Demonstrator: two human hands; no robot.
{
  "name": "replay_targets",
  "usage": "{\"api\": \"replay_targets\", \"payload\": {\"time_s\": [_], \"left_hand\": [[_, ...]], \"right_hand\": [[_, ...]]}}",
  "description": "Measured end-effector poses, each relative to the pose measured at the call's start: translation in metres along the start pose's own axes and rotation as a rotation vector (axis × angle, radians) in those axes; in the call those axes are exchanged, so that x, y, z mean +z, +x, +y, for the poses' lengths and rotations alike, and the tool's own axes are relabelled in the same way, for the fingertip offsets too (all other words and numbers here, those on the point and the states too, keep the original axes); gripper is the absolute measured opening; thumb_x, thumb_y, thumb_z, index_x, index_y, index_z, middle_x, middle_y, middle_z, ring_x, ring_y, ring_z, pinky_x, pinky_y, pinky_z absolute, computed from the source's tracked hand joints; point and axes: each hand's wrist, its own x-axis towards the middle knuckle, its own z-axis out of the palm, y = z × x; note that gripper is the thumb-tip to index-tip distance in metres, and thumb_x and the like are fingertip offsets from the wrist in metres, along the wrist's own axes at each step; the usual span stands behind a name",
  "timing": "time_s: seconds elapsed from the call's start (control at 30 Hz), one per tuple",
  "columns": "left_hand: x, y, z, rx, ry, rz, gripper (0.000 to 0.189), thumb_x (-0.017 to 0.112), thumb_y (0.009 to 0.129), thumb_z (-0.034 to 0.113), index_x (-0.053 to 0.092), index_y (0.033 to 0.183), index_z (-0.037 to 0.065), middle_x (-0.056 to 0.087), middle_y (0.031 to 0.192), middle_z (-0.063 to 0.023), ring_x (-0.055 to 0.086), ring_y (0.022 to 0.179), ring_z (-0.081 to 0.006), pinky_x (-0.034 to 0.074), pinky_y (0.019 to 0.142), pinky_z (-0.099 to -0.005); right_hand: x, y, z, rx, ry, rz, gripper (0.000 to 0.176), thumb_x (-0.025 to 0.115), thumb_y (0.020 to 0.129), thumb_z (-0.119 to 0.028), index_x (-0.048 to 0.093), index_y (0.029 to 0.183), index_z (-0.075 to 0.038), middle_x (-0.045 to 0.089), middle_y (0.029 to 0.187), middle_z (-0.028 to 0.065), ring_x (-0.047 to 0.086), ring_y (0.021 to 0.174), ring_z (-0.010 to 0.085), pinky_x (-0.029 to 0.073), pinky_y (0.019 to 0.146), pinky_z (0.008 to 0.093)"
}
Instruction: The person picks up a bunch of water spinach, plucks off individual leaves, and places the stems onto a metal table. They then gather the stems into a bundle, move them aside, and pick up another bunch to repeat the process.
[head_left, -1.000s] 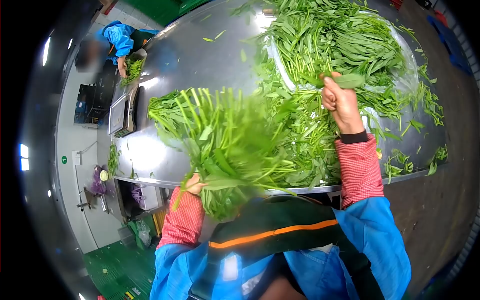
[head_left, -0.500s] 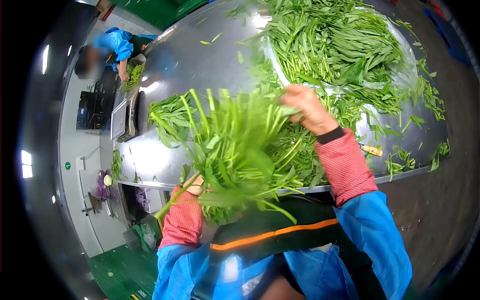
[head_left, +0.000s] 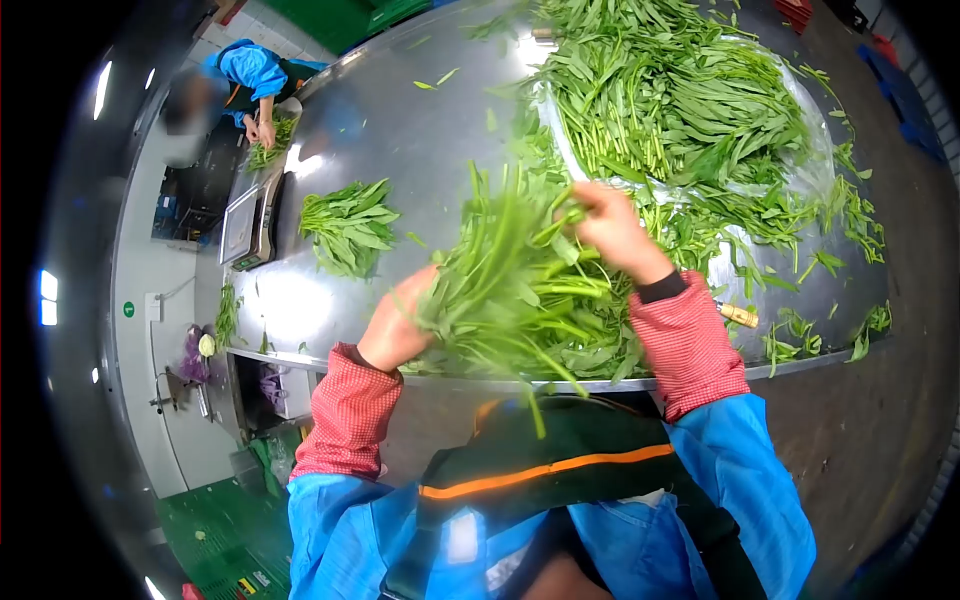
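Note:
A loose bunch of water spinach (head_left: 490, 270), with long green stems and narrow leaves, is gripped on its left side by my left hand (head_left: 400, 318) above the near table edge. Motion blurs part of the bunch. On its upper right, my right hand (head_left: 615, 235) has its fingers closed on a few stems. A smaller tidy bunch of water spinach (head_left: 348, 225) lies on the metal table to the left. Loose greens (head_left: 610, 345) lie beneath and right of the held bunch.
A large heap of water spinach (head_left: 680, 100) sits on clear plastic at the back right. A wooden handle (head_left: 738, 314) lies by the right edge. A scale (head_left: 250, 225) stands left, near a co-worker (head_left: 250, 75) handling greens. A green crate (head_left: 225, 540) is below.
My left hand has come up and out from behind the greens, and the held bunch is more upright and compact. The small bunch on the left is now fully visible. My right hand moved slightly.

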Motion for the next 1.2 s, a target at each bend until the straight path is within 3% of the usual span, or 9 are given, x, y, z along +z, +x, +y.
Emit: {"api": "replay_targets", "payload": {"time_s": [0.07,0.2,0.4,0.53,0.67,0.77,0.87,1.03,1.2], "left_hand": [[-0.002,-0.003,0.001,0.047,0.090,0.093,0.047,0.069,0.075,0.005,0.054,0.119,0.002,0.060,0.113,-0.0189,0.058,0.105,-0.0371,0.048,0.088,-0.0393],[-0.001,-0.007,-0.004,0.015,0.184,0.187,0.048,0.064,0.075,0.000,0.052,0.121,0.003,0.061,0.111,-0.0191,0.058,0.104,-0.0381,0.048,0.088,-0.0398],[0.003,0.002,0.011,0.010,0.216,0.209,0.059,0.062,0.068,-0.007,0.049,0.124,0.003,0.060,0.108,-0.0196,0.057,0.102,-0.0386,0.047,0.087,-0.0404],[0.017,0.007,0.013,0.102,0.262,0.239,0.071,0.061,0.059,-0.014,0.048,0.126,0.004,0.059,0.109,-0.0195,0.055,0.105,-0.0388,0.046,0.089,-0.0413],[0.009,-0.004,0.014,0.018,0.271,0.233,0.069,0.064,0.061,-0.011,0.048,0.127,0.006,0.060,0.110,-0.0193,0.055,0.105,-0.0390,0.046,0.090,-0.0417],[0.008,-0.017,0.001,-0.019,0.229,0.295,0.062,0.065,0.065,-0.009,0.050,0.123,0.004,0.061,0.106,-0.0190,0.057,0.103,-0.0386,0.046,0.089,-0.0411],[0.006,-0.021,0.004,-0.062,0.178,0.332,0.059,0.063,0.066,-0.010,0.050,0.122,0.004,0.061,0.106,-0.0194,0.057,0.104,-0.0388,0.046,0.088,-0.0404],[0.012,-0.008,0.006,0.029,0.220,0.289,0.066,0.056,0.062,-0.017,0.048,0.124,0.002,0.060,0.105,-0.0198,0.056,0.101,-0.0392,0.046,0.086,-0.0398],[0.015,-0.005,0.018,0.037,0.235,0.274,0.068,0.060,0.062,-0.014,0.047,0.127,0.004,0.059,0.102,-0.0182,0.056,0.099,-0.0387,0.047,0.084,-0.0407]], "right_hand": [[-0.038,-0.003,0.013,0.136,0.523,0.154,0.030,0.049,0.081,0.006,0.057,0.104,-0.012,0.062,0.088,0.0023,0.047,0.053,0.0041,0.033,0.040,0.0169],[-0.080,-0.030,0.006,-0.146,1.038,0.115,0.022,0.062,0.092,-0.020,0.056,0.112,-0.012,0.061,0.091,0.0028,0.049,0.055,0.0058,0.036,0.043,0.0147],[-0.029,-0.026,-0.033,0.169,-0.296,-0.072,0.059,0.073,0.080,-0.027,0.050,0.128,-0.002,0.062,0.099,0.0098,0.061,0.086,0.0191,0.049,0.081,0.0303],[0.036,-0.021,-0.028,-0.048,-0.900,0.082,0.056,0.072,0.072,-0.014,0.050,0.122,-0.002,0.064,0.095,0.0202,0.065,0.081,0.0308,0.051,0.071,0.0421],[-0.001,-0.024,0.006,-0.127,-0.886,0.356,0.037,0.060,0.076,0.002,0.058,0.111,-0.008,0.068,0.082,0.0145,0.064,0.061,0.0256,0.050,0.056,0.0352],[-0.055,-0.029,-0.016,0.278,0.059,0.454,0.024,0.060,0.090,-0.011,0.058,0.113,-0.003,0.063,0.084,-0.0015,0.045,0.048,0.0069,0.038,0.042,0.0203],[-0.082,-0.043,-0.010,-0.026,0.727,0.265,0.024,0.057,0.094,-0.020,0.058,0.112,-0.004,0.049,0.067,-0.0062,0.033,0.046,0.0011,0.027,0.038,0.0186],[0.002,-0.032,-0.023,0.098,-0.517,0.099,0.047,0.075,0.079,-0.032,0.061,0.114,-0.004,0.065,0.109,0.0135,0.059,0.108,0.0260,0.046,0.093,0.0357],[0.018,-0.026,-0.001,-0.035,-0.282,0.226,0.030,0.057,0.078,0.003,0.061,0.108,-0.002,0.067,0.096,0.0051,0.062,0.069,0.0145,0.051,0.060,0.0274]]}}
